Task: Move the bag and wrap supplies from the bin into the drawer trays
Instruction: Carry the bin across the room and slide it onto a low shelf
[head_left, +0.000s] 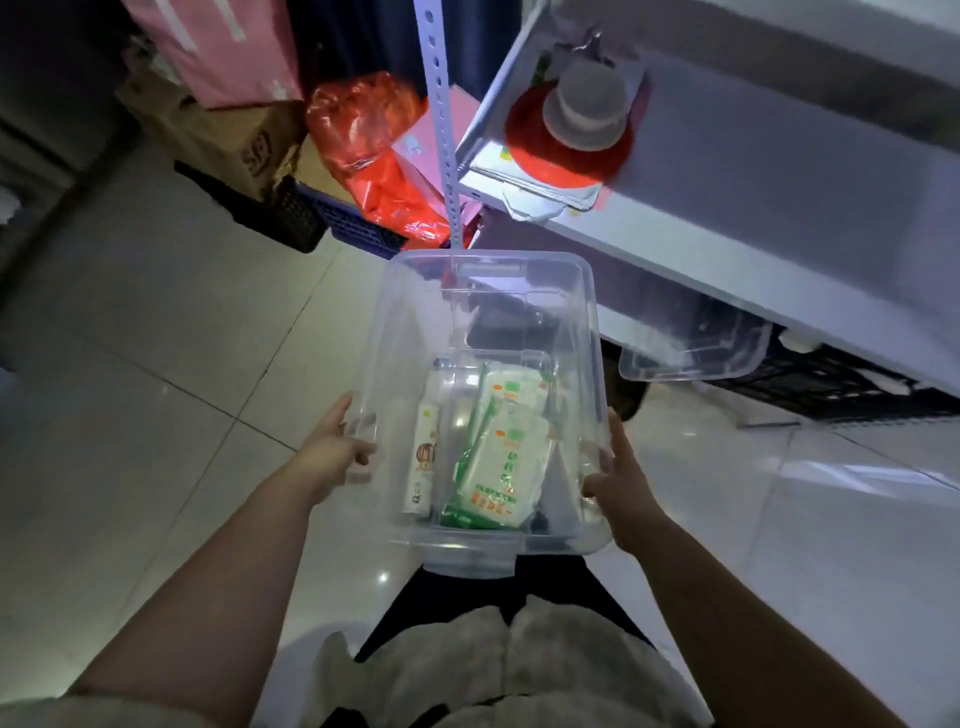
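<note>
Left hand (332, 441) grips the clear bin (589, 322) by its left wall, and right hand (621, 478) grips its right wall. Inside the bin at the near end are green-white bag packs (498, 467), with a narrow box (423, 462) just left of them. A white shelf (727, 208) is beyond the bin, to the right.

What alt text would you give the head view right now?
A person's left grip and right grip hold a clear plastic bin by its sides above a tiled floor. Inside lie green-and-white packets and a slim white box; a white shelf stands to the right.
</note>
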